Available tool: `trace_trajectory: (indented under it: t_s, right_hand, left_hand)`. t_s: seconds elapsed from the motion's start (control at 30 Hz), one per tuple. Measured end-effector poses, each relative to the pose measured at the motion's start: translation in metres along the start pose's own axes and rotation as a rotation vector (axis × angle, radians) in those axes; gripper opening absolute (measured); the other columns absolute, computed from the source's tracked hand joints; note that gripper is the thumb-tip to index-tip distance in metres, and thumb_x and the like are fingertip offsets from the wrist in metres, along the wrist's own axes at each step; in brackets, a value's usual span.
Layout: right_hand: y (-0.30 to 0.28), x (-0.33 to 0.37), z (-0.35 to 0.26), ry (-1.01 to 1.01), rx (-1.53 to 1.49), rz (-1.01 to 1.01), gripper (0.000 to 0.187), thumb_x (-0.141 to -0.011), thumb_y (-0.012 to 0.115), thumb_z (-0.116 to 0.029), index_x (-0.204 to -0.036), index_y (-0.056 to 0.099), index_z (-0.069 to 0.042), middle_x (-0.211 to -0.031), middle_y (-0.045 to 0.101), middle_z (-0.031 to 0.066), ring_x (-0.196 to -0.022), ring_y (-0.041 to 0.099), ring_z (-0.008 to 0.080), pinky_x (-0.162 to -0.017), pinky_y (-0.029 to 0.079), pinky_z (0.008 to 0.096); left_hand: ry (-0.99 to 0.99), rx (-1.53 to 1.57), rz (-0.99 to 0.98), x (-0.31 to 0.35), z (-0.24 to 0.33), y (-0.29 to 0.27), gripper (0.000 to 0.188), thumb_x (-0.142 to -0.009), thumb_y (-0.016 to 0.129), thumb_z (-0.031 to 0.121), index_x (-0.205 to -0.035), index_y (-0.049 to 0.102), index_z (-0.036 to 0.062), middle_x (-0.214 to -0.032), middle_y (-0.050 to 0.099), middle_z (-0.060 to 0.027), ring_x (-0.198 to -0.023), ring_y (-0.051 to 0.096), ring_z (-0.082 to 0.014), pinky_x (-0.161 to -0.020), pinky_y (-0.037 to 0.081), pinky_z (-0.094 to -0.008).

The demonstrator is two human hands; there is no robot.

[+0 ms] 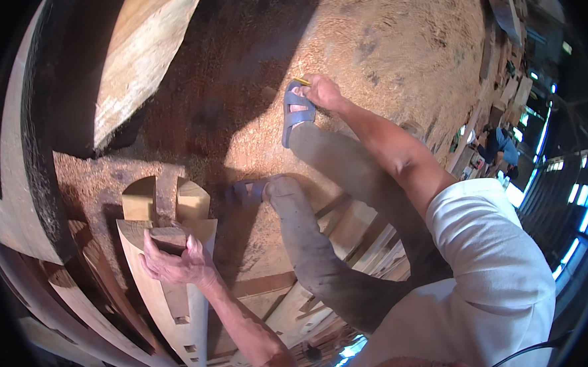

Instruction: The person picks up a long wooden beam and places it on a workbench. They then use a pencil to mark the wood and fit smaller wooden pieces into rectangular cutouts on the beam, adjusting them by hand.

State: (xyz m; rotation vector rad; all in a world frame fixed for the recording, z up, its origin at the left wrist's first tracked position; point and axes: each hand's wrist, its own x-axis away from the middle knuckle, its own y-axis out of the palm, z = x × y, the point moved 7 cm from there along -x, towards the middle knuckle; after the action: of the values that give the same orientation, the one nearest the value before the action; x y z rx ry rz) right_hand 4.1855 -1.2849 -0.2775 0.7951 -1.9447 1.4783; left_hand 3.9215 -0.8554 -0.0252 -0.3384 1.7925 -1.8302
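My left hand (177, 264) grips a rectangular wooden block (169, 238), thumb on one side and fingers on the other. The block sits over a long, tapered pale timber (196, 315) with square holes cut in its narrow end. Just beyond is a curved, notched wooden end (193, 205) with a brown upright strip (166, 190) in its middle. Out to the right, my right hand (322, 92) is closed around a thin yellow stick (302, 81), which looks like a pencil. That hand is above my sandalled foot (299, 117), apart from the timber.
Sawdust and shavings cover the ground (380, 46). A large pale slab (144, 52) rises at the upper left, with curved planks (80, 294) at the lower left. More boards (327, 308) lie under my legs. Another person (503, 147) is far off at the right.
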Motion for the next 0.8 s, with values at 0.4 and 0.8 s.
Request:
trace_trajectory:
  t_s: [0.4,0.8]
  right_hand:
    - [0.076,-0.002,-0.074,-0.674,0.310,-0.198,0.028,-0.096,0.072,-0.027,-0.123,0.068,-0.018,-0.116,0.071,0.0074,-0.106,0.071,0.0321,-0.091,0.057,0.0505]
    - [0.142,0.007,-0.078,-0.545,0.093,-0.281,0.023,-0.091,0.054,-0.004,-0.108,0.068,-0.004,-0.104,0.070,0.0207,-0.103,0.070,0.0407,-0.087,0.059,0.0536]
  left_hand:
    - [-0.014,-0.098,-0.003,-0.013,0.013,-0.007,0.055,-0.084,0.087,0.020,-0.132,0.064,0.0023,-0.124,0.069,-0.0101,-0.111,0.064,-0.0329,-0.099,0.045,-0.0473]
    - [0.011,-0.096,0.036,-0.018,0.021,-0.008,0.058,-0.081,0.089,0.025,-0.129,0.067,0.0022,-0.121,0.071,-0.0073,-0.108,0.063,-0.0280,-0.097,0.045,-0.0422]
